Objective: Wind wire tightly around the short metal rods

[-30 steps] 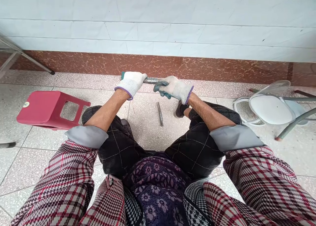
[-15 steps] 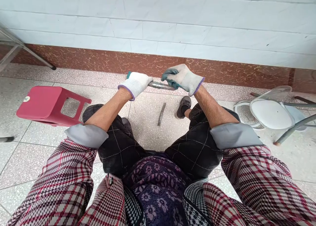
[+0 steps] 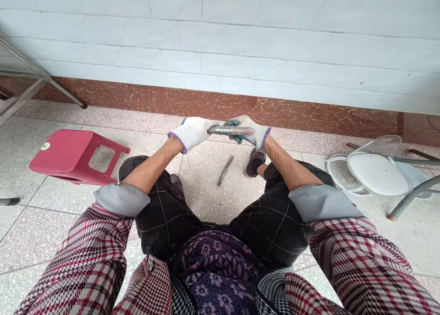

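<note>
I sit with both gloved hands held out in front of my knees. My left hand [image 3: 191, 132] is closed round the left end of a short grey metal rod [image 3: 229, 130]. My right hand [image 3: 252, 131] is under the rod's right part, its fingers curled against it, so the rod lies level between the two white gloves. A second, thinner metal bar [image 3: 225, 170] lies on the tiled floor below the hands, between my feet.
A red plastic stool [image 3: 74, 157] lies tipped on the floor at the left. A white overturned chair [image 3: 378, 170] with grey legs is at the right. A tiled wall with a brown skirting [image 3: 309, 111] runs behind. Metal legs [image 3: 41, 83] stand far left.
My right hand has come down from on top of the rod to under it. The view has tilted up a little. My left hand keeps its grip.
</note>
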Tool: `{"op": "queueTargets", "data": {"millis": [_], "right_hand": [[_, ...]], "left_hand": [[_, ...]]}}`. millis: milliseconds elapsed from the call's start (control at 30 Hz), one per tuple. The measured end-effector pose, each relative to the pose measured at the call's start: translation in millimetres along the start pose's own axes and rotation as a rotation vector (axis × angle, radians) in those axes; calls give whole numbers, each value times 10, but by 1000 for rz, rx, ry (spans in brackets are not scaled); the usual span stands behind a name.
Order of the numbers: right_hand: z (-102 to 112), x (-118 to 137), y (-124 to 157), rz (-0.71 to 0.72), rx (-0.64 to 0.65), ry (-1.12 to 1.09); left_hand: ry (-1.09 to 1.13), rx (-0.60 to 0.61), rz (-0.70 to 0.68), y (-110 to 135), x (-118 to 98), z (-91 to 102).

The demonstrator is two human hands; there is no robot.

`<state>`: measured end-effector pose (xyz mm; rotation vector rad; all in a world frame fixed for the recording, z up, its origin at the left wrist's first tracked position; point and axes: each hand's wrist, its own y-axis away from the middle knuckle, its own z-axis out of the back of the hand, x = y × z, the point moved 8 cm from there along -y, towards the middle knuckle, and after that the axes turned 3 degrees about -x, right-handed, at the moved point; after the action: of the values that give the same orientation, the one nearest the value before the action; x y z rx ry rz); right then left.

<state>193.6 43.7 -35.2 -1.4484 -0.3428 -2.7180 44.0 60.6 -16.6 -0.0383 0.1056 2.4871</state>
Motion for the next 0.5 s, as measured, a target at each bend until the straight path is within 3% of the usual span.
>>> {"op": "queueTargets", "data": {"millis": [133, 267, 500], "right_hand": [[-199, 14, 162, 22, 31, 28], [-321, 43, 243, 22, 88, 54], [-320, 114, 292, 44, 90, 80]], "left_hand": [[62, -80, 99, -51, 142, 55], [6, -60, 209, -102, 335, -9], [-205, -21, 207, -135, 491, -148]]}}
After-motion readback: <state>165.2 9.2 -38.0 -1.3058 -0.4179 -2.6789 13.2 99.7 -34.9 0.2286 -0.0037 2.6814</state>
